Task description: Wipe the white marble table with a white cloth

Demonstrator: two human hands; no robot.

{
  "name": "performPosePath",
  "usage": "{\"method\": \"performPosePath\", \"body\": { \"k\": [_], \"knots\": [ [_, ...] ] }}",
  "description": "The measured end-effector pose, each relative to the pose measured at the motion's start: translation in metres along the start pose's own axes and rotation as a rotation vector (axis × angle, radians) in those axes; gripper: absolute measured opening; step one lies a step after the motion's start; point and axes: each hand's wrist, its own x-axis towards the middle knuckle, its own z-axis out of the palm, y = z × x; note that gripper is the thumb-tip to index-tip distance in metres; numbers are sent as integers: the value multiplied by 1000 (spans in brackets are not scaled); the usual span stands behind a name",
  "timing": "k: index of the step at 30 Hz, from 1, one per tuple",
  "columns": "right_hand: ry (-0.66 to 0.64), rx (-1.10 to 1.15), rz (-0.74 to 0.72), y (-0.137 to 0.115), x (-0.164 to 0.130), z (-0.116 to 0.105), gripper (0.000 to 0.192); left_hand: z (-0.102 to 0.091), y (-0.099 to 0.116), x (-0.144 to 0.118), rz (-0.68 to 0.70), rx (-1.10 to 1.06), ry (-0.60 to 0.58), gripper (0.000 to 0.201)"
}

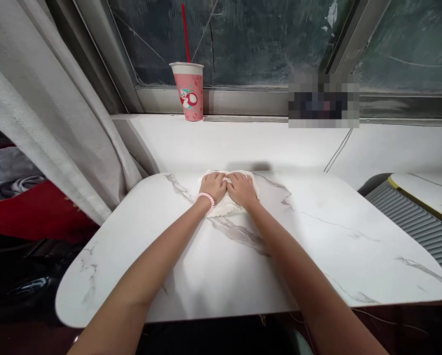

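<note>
Cloth (221, 208), white and crumpled, lies flat near the far edge of the marble-patterned desk (317, 246), below the window sill. Both hands press down on it side by side, thumbs touching: the left hand (214, 186), with a pink coil band (206, 199) at its wrist, and the right hand (242, 189), each with fingers spread flat, gripping nothing. A pink cup (189, 91) with a red straw stands on the sill (243, 140), well apart.

Both forearms are bare, and a pink coiled band (206, 201) circles the left wrist.
</note>
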Motion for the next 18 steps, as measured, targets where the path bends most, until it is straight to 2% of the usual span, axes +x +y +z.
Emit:
{"method": "performPosePath", "body": {
  "k": [5, 9, 15, 18],
  "knots": [
    [8, -102, -6, -1, 30, 12, 39, 2, -17, 27, -7, -16, -9, 38],
    [14, -139, -62, -11, 50, 23, 37, 1, -38, 35, -29, -2, 17, 39],
    [6, -160, -118, -48, 64, 47, 36, -11, -86, 28, -77, 36, -2, 41],
    [26, -121, -150, -63, 61, 55, 36, -18, -99, 18, -101, 52, 6, 42]
  ]
}}
